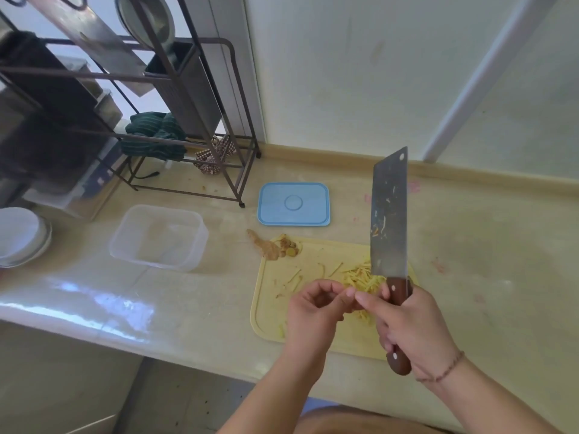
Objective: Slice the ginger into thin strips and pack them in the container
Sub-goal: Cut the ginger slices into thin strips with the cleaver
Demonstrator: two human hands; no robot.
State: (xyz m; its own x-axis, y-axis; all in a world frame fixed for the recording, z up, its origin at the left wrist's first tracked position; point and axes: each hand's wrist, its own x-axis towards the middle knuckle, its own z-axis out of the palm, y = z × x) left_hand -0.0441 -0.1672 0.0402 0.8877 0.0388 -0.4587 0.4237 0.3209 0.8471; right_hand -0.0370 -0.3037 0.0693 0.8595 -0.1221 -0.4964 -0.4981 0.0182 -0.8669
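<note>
Fingers of the right hand [413,327] wrap the cleaver [389,214] handle (blade upright) — left hand [313,308] curled, fingertips meeting the right forefinger above ginger strips [360,278]; whether it holds anything, I can't tell.

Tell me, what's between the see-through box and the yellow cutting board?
Only bare countertop between container and cutting board, seen from the head view.

no readable text, labels or numbers appear anywhere.

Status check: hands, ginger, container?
Right hand grips cleaver, blade up. Left hand curled, contents unclear. Ginger strips piled on cutting board. Container open, nothing packed, path unobstructed.
</note>
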